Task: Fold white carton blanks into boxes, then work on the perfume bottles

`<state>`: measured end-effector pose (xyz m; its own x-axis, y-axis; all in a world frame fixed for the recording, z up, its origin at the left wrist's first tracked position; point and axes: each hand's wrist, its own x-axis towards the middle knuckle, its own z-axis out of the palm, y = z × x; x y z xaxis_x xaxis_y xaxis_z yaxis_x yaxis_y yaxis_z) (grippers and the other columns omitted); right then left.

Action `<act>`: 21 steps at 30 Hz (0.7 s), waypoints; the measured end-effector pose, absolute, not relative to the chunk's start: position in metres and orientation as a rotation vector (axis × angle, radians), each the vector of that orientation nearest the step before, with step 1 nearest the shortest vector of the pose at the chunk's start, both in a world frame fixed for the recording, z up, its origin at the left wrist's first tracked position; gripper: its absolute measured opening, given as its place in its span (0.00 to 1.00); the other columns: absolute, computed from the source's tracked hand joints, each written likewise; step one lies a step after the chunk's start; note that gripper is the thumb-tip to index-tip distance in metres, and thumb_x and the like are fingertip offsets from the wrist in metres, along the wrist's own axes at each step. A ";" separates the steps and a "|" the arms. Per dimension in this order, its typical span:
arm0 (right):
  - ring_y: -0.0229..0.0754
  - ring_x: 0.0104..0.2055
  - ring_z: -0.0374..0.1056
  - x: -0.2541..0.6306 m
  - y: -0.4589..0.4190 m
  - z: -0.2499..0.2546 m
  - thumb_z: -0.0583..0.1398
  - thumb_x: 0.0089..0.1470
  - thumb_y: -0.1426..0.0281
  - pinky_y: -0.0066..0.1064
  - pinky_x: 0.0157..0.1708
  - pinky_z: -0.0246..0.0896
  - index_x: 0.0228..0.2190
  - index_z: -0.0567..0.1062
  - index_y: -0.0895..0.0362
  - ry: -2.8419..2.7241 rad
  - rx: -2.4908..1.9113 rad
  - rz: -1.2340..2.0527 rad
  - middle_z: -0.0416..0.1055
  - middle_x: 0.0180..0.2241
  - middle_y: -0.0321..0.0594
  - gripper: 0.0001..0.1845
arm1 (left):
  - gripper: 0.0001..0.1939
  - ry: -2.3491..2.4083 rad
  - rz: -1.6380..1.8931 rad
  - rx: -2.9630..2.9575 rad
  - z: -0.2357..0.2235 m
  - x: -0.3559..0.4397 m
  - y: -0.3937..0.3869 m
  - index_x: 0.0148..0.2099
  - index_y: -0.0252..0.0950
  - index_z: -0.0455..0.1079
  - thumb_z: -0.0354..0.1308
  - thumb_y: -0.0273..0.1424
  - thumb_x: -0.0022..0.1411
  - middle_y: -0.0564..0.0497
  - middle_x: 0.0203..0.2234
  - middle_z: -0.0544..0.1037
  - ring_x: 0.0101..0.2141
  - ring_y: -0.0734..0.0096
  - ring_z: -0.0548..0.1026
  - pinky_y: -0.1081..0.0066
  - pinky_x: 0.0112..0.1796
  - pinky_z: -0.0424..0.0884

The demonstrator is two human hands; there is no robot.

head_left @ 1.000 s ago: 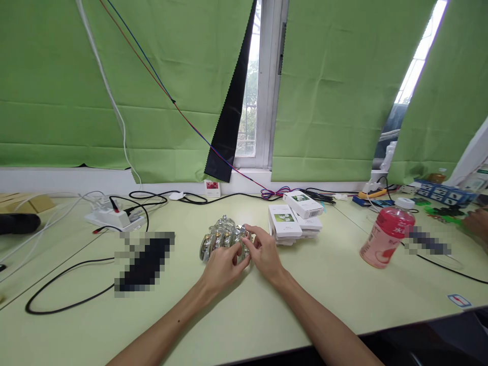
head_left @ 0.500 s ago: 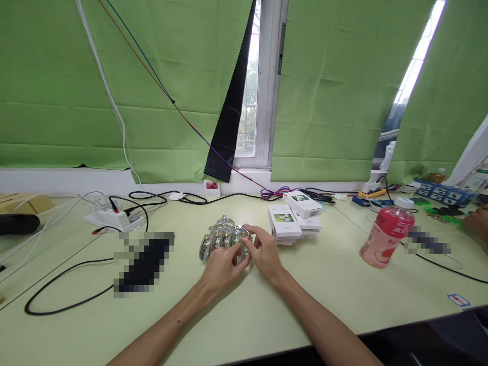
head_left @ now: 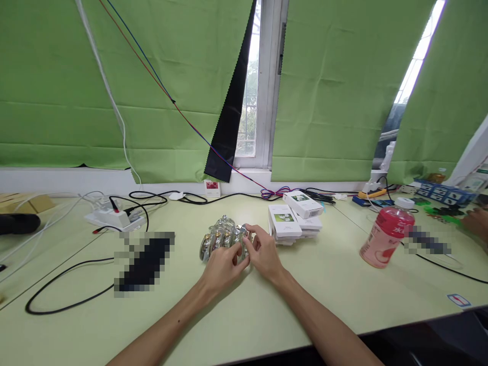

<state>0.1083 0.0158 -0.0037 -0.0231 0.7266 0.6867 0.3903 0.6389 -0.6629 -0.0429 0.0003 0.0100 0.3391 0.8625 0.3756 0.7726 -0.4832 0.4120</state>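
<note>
Several shiny silver round metal pieces stand on edge in a row on the table, with small gold-coloured spots on top. More of them sit in a cluster behind the row. At the row's right end, my left hand has its fingers bent and closed around the near side of the pieces. My right hand pinches the rightmost piece, index finger over its top and thumb at its front. Both hands touch at the fingertips, and the parts they grip are mostly hidden.
White boxes are stacked just right of my hands. Further right stands a pink drink bottle. A power strip with cables lies left, near a blurred dark object. Another person's hand shows at the far right edge.
Very little differs. The fingers of both hands have shifted slightly at the right end of the row; the metal pieces stay in place.
</note>
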 end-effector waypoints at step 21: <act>0.35 0.22 0.61 0.109 0.021 -0.010 0.59 0.60 0.69 0.29 0.26 0.62 0.47 0.74 0.55 -1.633 -0.957 0.295 0.75 0.38 0.40 0.13 | 0.13 1.490 0.880 2.456 0.006 -0.044 0.002 0.29 0.38 0.64 0.52 0.39 0.63 0.55 0.16 0.71 0.18 0.73 0.67 0.72 0.25 0.57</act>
<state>0.1089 0.0208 -0.0102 -0.0042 0.7144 0.6997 0.4248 0.6347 -0.6455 -0.0439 0.0016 0.0063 0.3397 0.8471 0.4087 0.7670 -0.5010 0.4009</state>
